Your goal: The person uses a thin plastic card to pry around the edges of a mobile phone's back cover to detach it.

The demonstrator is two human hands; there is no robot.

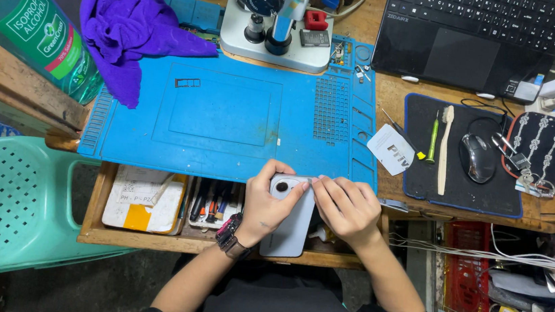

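Note:
My left hand holds a pale grey smartphone back side up, its round camera lens near my thumb. My right hand is closed at the phone's top right edge, fingertips pinching at the corner; whether it holds a small tool is hidden. Both hands hover over the open wooden drawer, just below the front edge of the blue work mat. A small card tray lies on the mat's upper left part.
A microscope stands behind the mat, with a purple cloth to its left and a green alcohol bottle beyond. A laptop, mouse, green screwdriver, toothbrush and white card lie right. A teal plastic chair is on the left.

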